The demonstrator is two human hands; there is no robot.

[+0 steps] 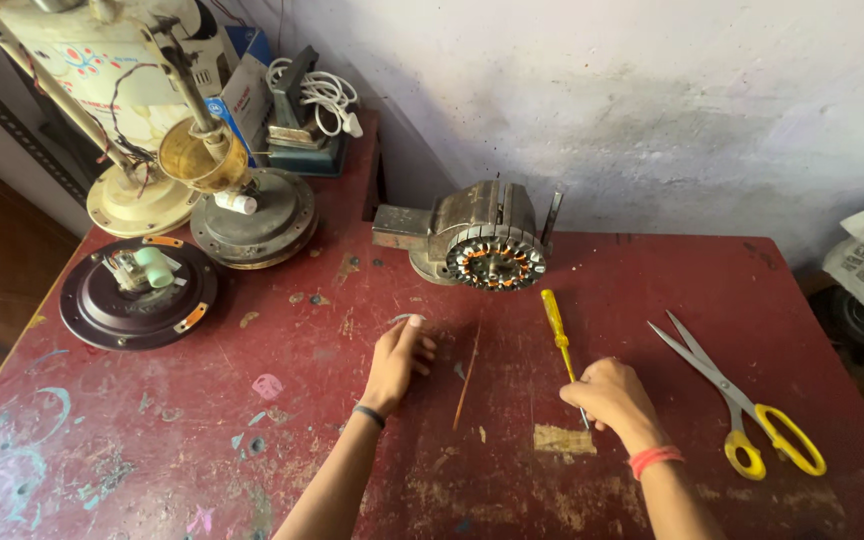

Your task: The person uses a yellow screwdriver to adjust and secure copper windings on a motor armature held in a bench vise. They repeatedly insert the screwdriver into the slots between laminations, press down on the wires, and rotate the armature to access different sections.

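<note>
The right hand [614,396] is curled shut around the thin metal shaft of a screwdriver with a translucent yellow plastic handle [555,320]. The tool lies at a slant on the worn, paint-flecked dark red tabletop [202,440], its handle pointing away from the person toward the wall and its tip hidden under the fingers. An orange-red band sits on that wrist.

The left hand [399,362] rests flat on the tabletop, fingers loosely bent and holding nothing, with a dark band on its wrist. Between the two hands lies a thin brown stick [467,378], close to the left fingers but apart from them.

Just beyond the screwdriver's handle stands a grey metal motor stator [482,240] with copper-orange windings showing in its round face. To the right, well apart from the right hand, lies a pair of steel scissors with yellow handles [742,405], blades open.

At the far left corner sit a dark round motor cover holding a pale green capacitor [139,290], a grey round fan motor housing [257,220] with a brass-coloured cup above it, and a cream fan body [102,70]. A coil of white cable [324,95] rests on a box near the wall.
</note>
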